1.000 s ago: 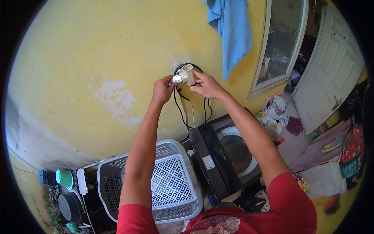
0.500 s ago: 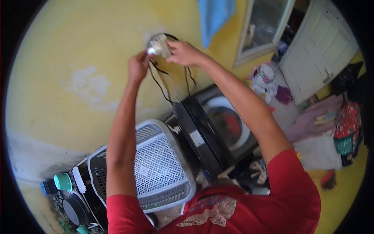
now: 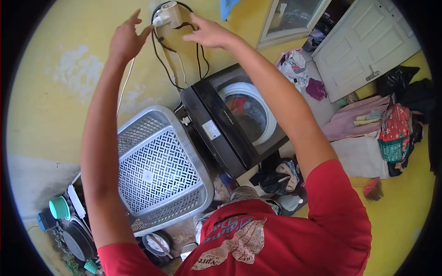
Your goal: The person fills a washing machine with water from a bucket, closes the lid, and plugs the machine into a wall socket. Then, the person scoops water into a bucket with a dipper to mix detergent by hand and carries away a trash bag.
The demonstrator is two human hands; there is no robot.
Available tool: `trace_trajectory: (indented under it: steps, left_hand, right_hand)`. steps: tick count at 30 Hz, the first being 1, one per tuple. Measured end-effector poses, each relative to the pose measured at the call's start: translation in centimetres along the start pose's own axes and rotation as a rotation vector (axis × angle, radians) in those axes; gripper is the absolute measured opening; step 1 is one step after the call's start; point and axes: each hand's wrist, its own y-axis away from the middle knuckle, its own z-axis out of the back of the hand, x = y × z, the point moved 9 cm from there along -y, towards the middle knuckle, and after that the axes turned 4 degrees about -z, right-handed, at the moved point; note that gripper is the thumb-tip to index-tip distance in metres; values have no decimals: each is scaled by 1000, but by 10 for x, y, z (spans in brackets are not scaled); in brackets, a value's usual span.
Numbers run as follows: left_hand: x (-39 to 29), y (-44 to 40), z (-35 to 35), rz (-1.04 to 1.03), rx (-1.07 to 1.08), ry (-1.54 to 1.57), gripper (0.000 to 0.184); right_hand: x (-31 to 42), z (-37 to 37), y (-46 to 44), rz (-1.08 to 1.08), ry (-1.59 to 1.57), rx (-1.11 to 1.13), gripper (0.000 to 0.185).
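Note:
A white plug (image 3: 161,20) sits in a pale wall socket block (image 3: 173,14) on the yellow wall. Black cables (image 3: 157,51) loop around the block and hang down the wall. Just left of the plug, my left hand (image 3: 126,41) is raised with fingers apart, its thumb near the plug; whether it touches is unclear. On the other side, my right hand (image 3: 208,32) is open with spread fingers, close to the socket block and cable, holding nothing. Below the cables stands a black top-loading washing machine (image 3: 221,124) with coloured cloth visible inside its round opening.
A grey plastic basket (image 3: 205,172) stands left of the machine. A pile of clothes (image 3: 294,66) lies near the white door (image 3: 363,50). Garments (image 3: 359,129) hang at the right. Lower left are a green tub (image 3: 59,208) and a dark basin (image 3: 77,241).
Both hands have come away from the plug and socket, which they were gripping, and have spread apart. The view has shifted, so the machine and basket appear higher and further left.

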Motion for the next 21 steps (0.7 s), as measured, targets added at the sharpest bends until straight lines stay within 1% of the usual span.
trace_trajectory:
  steps: [1,2,3,4,5,6,7,8,9,10,11,12,13,14,15,16,17,18,19,20,21]
  left_hand:
    - [-10,18,34,21,-18,52,55]
    - [-16,43,68,-2,-23,100,54]
    - [-20,75,103,-21,-30,143,54]
    - [-13,113,137,-1,-43,163,53]
    - [-1,153,172,22,-61,171,53]
    - [9,197,205,76,-91,129,52]
    - [22,243,243,142,-118,66,52]
    - [49,296,279,276,-174,75,51]
    - [79,360,313,412,-240,74,51]
    - [112,433,350,539,-337,67,46]
    - [135,511,380,655,-445,59,42]
    - [146,590,397,848,-520,36,34]
    - [148,672,412,1033,-600,19,26]
    - [147,744,405,1186,-440,-28,16]
    - [133,795,383,1132,-304,-46,12]
    - [121,858,343,1103,-43,-50,17]
    - [88,943,282,1412,126,256,18]
    - [52,1010,223,1426,474,450,28]
    - [4,1058,173,1306,577,518,39]
    - [-48,1098,141,1154,662,493,44]
    - [-93,1103,132,1102,928,677,42]
  right_hand:
    - [-9,3,23,-21,-98,56,84]
    - [-13,10,55,-41,-199,112,77]
    - [-13,19,93,-130,-255,150,66]
    - [-22,27,129,-235,-292,178,62]
    - [-49,37,161,-246,-339,54,53]
    - [-70,42,197,-279,-432,55,51]
    - [-67,42,239,-429,-649,-32,39]
    - [-80,31,283,-541,-531,216,30]
    - [-91,21,333,-604,-383,484,26]
    - [-89,-2,390,-795,-510,570,24]
    - [-62,-43,436,-912,-569,775,24]
    - [-34,-80,484,-1017,-597,990,26]
    - [-12,-126,521,-1172,-570,1160,31]
    - [22,-179,542,-1130,-536,1148,33]
    - [55,-234,567,-1093,-506,1116,35]
    - [83,-291,588,-816,-387,1095,35]
    - [105,-342,610,-541,-269,1055,34]
    - [124,-386,639,-241,-85,1127,31]
    - [148,-421,662,59,96,1171,27]
    - [161,-446,675,34,139,1318,25]
    - [174,-468,679,8,189,1465,24]
